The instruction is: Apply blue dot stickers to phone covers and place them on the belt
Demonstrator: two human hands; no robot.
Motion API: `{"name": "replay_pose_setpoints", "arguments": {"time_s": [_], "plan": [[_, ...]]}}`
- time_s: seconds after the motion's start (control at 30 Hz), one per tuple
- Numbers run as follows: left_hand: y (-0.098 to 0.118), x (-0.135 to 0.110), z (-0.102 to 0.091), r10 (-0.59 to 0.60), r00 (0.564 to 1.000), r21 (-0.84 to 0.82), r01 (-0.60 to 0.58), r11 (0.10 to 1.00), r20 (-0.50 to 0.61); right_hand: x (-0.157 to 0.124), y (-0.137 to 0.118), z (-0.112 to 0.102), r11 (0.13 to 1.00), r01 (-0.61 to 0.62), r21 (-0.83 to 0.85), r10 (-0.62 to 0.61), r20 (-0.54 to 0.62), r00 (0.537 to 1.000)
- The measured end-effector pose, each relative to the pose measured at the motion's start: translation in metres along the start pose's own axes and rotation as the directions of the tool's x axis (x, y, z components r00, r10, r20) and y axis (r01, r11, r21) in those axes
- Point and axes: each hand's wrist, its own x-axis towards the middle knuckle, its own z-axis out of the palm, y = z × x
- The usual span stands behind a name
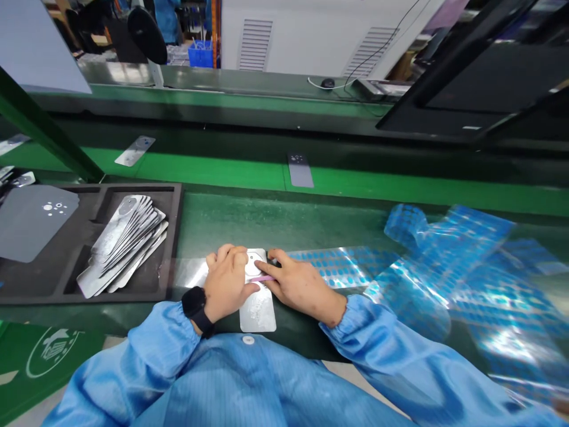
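A silver phone back cover (258, 317) with a round camera area lies flat on the green bench, directly in front of me. My left hand (226, 281), with a black watch at the wrist, grips the cover's left side, fingers curled and thumb lying across it. My right hand (300, 284) is closed around a thin pink stick-like tool (263, 278); its index finger presses near the camera area. The tool's exact kind cannot be made out. A clear strip with blue dots (342, 270) runs beside the right hand, and part of a clear film shows left of the cover.
On the left, a dark tray (175, 237) holds stacked silver covers (127, 249) and grey covers (35, 219). More blue-dotted sheets (444, 279) are heaped at right. Two covers lie apart on the green belt (213, 172) beyond the bench. A green post (48, 130) stands left.
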Motion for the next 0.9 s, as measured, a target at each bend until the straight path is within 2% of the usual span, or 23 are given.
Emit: {"name": "replay_pose_setpoints", "arguments": {"time_s": [0.1, 0.2, 0.3, 0.4, 0.53, 0.63, 0.7, 0.77, 0.83, 0.9], "plan": [[-0.001, 0.0, 0.001, 0.008, 1.0, -0.009, -0.008, 1.0, -0.024, 0.003, 0.003, -0.001, 0.992, -0.124, 0.035, 0.126, -0.054, 0.991], [-0.003, -0.001, 0.003, 0.021, 0.999, -0.012, -0.021, 1.0, -0.044, 0.01, 0.012, -0.004, 0.966, -0.205, 0.158, 0.223, -0.105, 0.969], [-0.004, -0.001, 0.004, 0.022, 0.997, -0.003, -0.023, 1.0, -0.071, 0.022, 0.019, -0.007, 0.946, -0.171, 0.275, 0.212, -0.13, 0.968], [-0.005, -0.002, 0.007, 0.023, 0.993, 0.014, -0.022, 1.0, -0.116, 0.036, 0.02, -0.011, 0.932, -0.117, 0.342, 0.162, -0.105, 0.981], [-0.007, -0.005, 0.012, 0.032, 0.984, 0.028, -0.027, 0.999, -0.173, 0.05, 0.013, -0.021, 0.903, -0.047, 0.427, 0.049, 0.006, 0.999], [-0.009, -0.007, 0.018, 0.036, 0.971, 0.037, -0.028, 0.999, -0.236, 0.055, 0.009, -0.03, 0.902, -0.11, 0.417, 0.072, 0.104, 0.992], [-0.01, -0.007, 0.023, 0.033, 0.948, 0.038, -0.022, 0.999, -0.317, 0.062, 0.009, -0.038, 0.898, -0.148, 0.415, 0.086, 0.163, 0.983], [-0.012, -0.006, 0.028, 0.017, 0.901, 0.023, -0.008, 1.0, -0.434, 0.078, 0.016, -0.048, 0.872, -0.144, 0.468, 0.072, 0.167, 0.983], [-0.014, -0.003, 0.03, -0.001, 0.846, 0.004, 0.004, 1.0, -0.534, 0.108, 0.029, -0.062, 0.844, -0.11, 0.525, 0.074, 0.089, 0.993], [-0.014, -0.001, 0.03, -0.001, 0.82, 0.0, 0.001, 1.0, -0.573, 0.147, 0.049, -0.08, 0.853, -0.093, 0.514, 0.128, -0.035, 0.991]]}}
